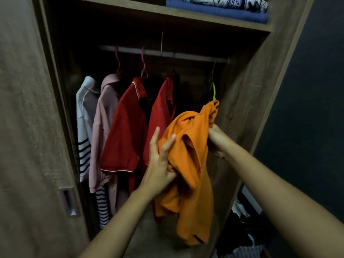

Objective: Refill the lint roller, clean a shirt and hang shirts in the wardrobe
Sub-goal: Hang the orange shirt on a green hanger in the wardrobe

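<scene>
An orange shirt (191, 164) hangs bunched in front of the open wardrobe, its collar end on a lime-green hanger (214, 93) below the rail (195, 57). My left hand (160, 161) grips the shirt's left side, fingers partly spread over the fabric. My right hand (217, 140) is closed on the shirt's right side near the collar. Two red shirts (128, 131) hang on the rail to the left of it.
A pink shirt (101, 131) and a white striped shirt (84, 116) hang at the far left. Folded blue and patterned cloths (219, 10) lie on the top shelf. The sliding door (28, 127) stands left. Dark clothes (243, 229) are piled at the lower right.
</scene>
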### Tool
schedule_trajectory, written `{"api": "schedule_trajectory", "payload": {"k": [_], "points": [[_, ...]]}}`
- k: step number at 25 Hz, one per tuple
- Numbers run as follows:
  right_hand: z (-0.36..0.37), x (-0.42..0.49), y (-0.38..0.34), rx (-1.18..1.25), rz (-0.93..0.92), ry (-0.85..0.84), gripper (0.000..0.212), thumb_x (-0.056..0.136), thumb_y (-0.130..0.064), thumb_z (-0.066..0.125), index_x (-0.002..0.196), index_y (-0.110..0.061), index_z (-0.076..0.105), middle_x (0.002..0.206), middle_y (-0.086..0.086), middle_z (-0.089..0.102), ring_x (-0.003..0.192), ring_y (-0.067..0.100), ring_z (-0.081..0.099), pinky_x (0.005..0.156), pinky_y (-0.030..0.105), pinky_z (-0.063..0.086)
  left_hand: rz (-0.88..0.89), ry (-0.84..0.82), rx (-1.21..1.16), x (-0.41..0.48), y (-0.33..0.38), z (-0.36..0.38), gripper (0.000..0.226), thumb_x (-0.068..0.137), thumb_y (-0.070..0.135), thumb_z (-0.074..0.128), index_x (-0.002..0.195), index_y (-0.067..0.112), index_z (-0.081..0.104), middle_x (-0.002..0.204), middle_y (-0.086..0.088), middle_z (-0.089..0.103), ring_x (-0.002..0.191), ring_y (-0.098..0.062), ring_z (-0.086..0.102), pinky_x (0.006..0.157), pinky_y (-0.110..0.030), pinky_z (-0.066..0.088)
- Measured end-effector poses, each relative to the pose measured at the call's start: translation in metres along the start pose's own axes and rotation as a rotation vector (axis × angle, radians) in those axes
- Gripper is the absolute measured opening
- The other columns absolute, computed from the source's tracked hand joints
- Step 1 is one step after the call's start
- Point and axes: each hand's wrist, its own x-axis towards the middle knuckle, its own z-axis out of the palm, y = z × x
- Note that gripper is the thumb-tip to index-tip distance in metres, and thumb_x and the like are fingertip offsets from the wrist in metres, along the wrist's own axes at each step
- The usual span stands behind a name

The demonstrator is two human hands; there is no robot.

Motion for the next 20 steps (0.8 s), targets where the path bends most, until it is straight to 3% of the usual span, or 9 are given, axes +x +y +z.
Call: {"api": "schedule_trajectory", "payload": {"k": [1, 3, 5, 7, 10, 12, 15, 17, 20], "points": [[-0.001, -0.001, 0.003, 0.022, 0.017, -0.004, 0.031, 0.091, -0.015, 0.053, 0.121, -0.009, 0.055, 0.105, 0.008, 0.065, 0.098, 0.021, 0.063, 0.093, 0.038, 0.048, -0.069, -0.007, -0.082, 0.009, 0.000, -0.005, 0.086, 0.071, 0.026, 0.066, 0.141, 0.040, 0.017, 0.148, -0.011, 0.025, 0.131, -0.017, 0.030, 0.103, -0.020, 0.026], [-0.009, -0.003, 0.010, 0.023, 0.044, 0.006, 0.030, 0.093, -0.013, 0.049, 0.122, -0.009, 0.054, 0.111, 0.012, 0.064, 0.096, 0.020, 0.062, 0.093, 0.039, 0.047, -0.149, 0.042, -0.142, 0.025, -0.005, -0.018, 0.061, 0.064, 0.010, 0.057, 0.123, 0.024, 0.050, 0.111, -0.001, 0.062, 0.098, -0.011, 0.059, 0.082, -0.009, 0.039], [-0.025, -0.006, 0.010, -0.043, 0.068, 0.013, 0.038, 0.089, 0.001, 0.046, 0.125, -0.009, 0.051, 0.122, 0.018, 0.058, 0.102, 0.024, 0.059, 0.088, 0.041, 0.048, -0.163, 0.064, -0.159, 0.042, -0.004, -0.033, 0.039, 0.061, 0.010, 0.055, 0.096, 0.025, 0.063, 0.081, 0.008, 0.067, 0.071, 0.003, 0.059, 0.066, -0.006, 0.040], [-0.045, -0.010, 0.006, -0.114, 0.089, -0.077, 0.069, 0.073, 0.012, 0.051, 0.136, -0.014, 0.040, 0.133, 0.015, 0.046, 0.120, 0.025, 0.048, 0.088, 0.038, 0.047, -0.149, 0.012, -0.129, 0.061, 0.004, -0.042, 0.026, 0.066, 0.009, 0.062, 0.086, 0.024, 0.068, 0.072, 0.012, 0.065, 0.064, 0.010, 0.055, 0.062, -0.005, 0.038], [-0.052, -0.019, -0.001, -0.320, 0.062, -0.305, 0.092, 0.057, -0.006, 0.061, 0.138, -0.032, 0.027, 0.142, 0.001, 0.032, 0.135, 0.018, 0.029, 0.092, 0.026, 0.042, -0.063, -0.163, 0.071, 0.082, 0.018, -0.036, 0.018, 0.072, 0.005, 0.066, 0.085, 0.017, 0.071, 0.073, 0.007, 0.065, 0.070, 0.001, 0.056, 0.062, -0.009, 0.038], [-0.042, -0.026, 0.003, -0.505, 0.044, -0.396, 0.105, 0.051, -0.032, 0.079, 0.140, -0.037, 0.022, 0.146, -0.003, 0.027, 0.138, 0.014, 0.023, 0.102, 0.025, 0.032, -0.058, -0.283, 0.148, 0.084, 0.022, -0.025, 0.014, 0.072, 0.007, 0.066, 0.082, 0.016, 0.070, 0.077, 0.002, 0.069, 0.077, -0.009, 0.062, 0.066, -0.019, 0.040], [-0.022, -0.034, 0.012, -0.527, 0.056, -0.492, 0.128, 0.035, -0.060, 0.082, 0.143, -0.031, 0.019, 0.132, -0.017, 0.036, 0.120, -0.002, 0.039, 0.092, 0.009, 0.041, -0.127, -0.301, 0.181, 0.084, 0.027, -0.023, 0.008, 0.072, 0.011, 0.067, 0.073, 0.018, 0.062, 0.066, 0.005, 0.061, 0.065, -0.009, 0.057, 0.059, -0.022, 0.035], [-0.017, -0.034, 0.017, -0.521, 0.038, -0.500, 0.114, 0.046, -0.045, 0.083, 0.141, -0.026, 0.023, 0.124, -0.015, 0.044, 0.112, 0.000, 0.049, 0.086, 0.010, 0.047, -0.166, -0.204, 0.160, 0.088, 0.031, -0.028, 0.008, 0.073, 0.013, 0.065, 0.076, 0.017, 0.059, 0.064, 0.007, 0.056, 0.062, -0.010, 0.052, 0.056, -0.022, 0.032], [-0.017, -0.023, 0.028, -0.781, -0.107, -0.262, 0.076, 0.068, -0.022, 0.080, 0.132, -0.020, 0.039, 0.120, 0.002, 0.056, 0.109, 0.017, 0.057, 0.094, 0.028, 0.048, -0.317, -0.174, 0.051, 0.095, 0.034, -0.031, 0.020, 0.076, 0.007, 0.057, 0.091, 0.021, 0.058, 0.062, 0.007, 0.051, 0.054, -0.011, 0.047, 0.053, -0.027, 0.037]]}}
